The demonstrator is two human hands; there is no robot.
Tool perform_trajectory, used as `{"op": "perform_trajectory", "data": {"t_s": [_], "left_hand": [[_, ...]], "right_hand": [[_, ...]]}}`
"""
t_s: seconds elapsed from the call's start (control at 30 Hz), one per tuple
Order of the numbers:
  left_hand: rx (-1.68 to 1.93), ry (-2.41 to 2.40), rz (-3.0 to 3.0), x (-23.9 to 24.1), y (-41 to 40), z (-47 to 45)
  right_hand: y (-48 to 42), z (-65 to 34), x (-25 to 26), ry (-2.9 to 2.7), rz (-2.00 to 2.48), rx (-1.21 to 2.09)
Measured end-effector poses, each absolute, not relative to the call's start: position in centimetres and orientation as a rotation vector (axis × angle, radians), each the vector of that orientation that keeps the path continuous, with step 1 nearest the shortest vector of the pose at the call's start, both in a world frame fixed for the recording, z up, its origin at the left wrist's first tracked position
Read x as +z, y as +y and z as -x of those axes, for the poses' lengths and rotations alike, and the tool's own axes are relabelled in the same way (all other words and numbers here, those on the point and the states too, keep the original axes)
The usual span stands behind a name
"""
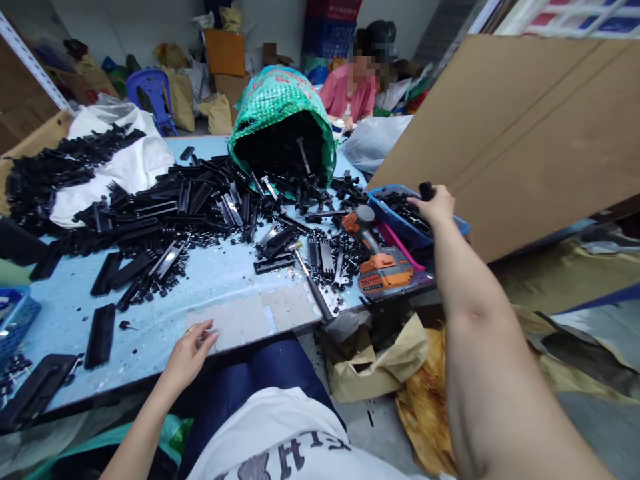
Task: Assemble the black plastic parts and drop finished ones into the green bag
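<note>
My right hand [436, 203] is stretched out above a blue basket [463, 227] of black parts, with its fingers closed on a black plastic piece [427, 191]. At the front edge of the table, my left hand [190, 353] hovers with fingers loosely bent and apart, holding nothing. Beside it lie flat grey sheets [237, 320]. An orange cordless drill [383, 267] rests near the basket. To its left, a hammer [315, 290] lies across loose screws. Several black plastic strips [150, 213] are heaped over the blue tabletop [215, 277].
A green woven sack [280, 93] spills black parts onto the table. Cardboard [540, 133] rises at the right. Behind the table sits a person in a pink shirt [345, 93]. A paper sack [380, 360] stands below the edge, and another blue basket [23, 313] is at far left.
</note>
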State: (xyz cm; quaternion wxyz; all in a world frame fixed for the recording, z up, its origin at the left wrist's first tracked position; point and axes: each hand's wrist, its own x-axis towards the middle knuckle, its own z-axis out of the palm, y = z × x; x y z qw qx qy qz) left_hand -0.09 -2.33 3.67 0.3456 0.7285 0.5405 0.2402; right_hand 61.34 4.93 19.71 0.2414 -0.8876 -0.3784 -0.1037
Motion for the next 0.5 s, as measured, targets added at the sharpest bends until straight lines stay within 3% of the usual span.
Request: {"op": "perform_trajectory", "data": {"t_s": [0.2, 0.37, 0.5], "left_hand": [[0.692, 1.652, -1.891, 2.4, -2.3, 3.6], [0.732, 2.119, -1.953, 2.1, -1.5, 7.6], [0.699, 2.473, -1.869, 2.7, 1.0, 9.2]], "right_hand": [[5.4, -58.5, 19.4, -0.862, 2.286, -0.451], [2.6, -48.6, 17.4, -1.402, 1.896, -0.492], [0.0, -38.4, 13.3, -1.866, 1.726, 0.036]]}}
